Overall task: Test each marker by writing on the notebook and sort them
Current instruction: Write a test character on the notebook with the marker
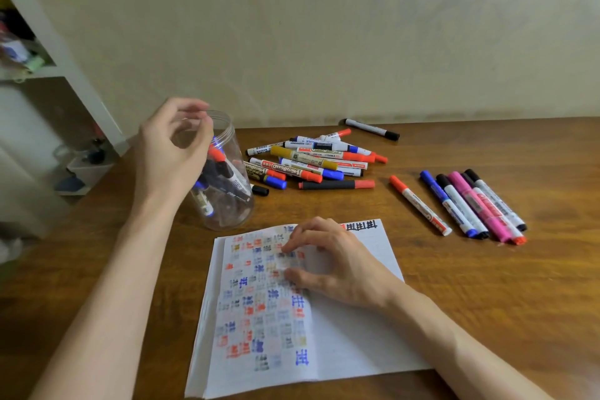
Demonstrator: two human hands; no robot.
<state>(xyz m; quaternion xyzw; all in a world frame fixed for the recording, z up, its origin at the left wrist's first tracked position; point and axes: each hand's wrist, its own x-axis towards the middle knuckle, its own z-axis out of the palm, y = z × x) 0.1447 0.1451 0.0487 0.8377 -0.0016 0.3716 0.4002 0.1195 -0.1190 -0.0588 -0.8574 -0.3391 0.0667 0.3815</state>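
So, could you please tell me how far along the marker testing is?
Done: the notebook page is full of test marks, several markers sit in the jar, and a row lies on the right. In hand: no marker visible; the left hand is at the jar's mouth, the right hand rests on the page. Left: the pile behind the notebook.

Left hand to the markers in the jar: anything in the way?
Nothing visible does. The left hand is right at the open, lidless mouth of the clear jar, and the markers in the jar lean just below it.
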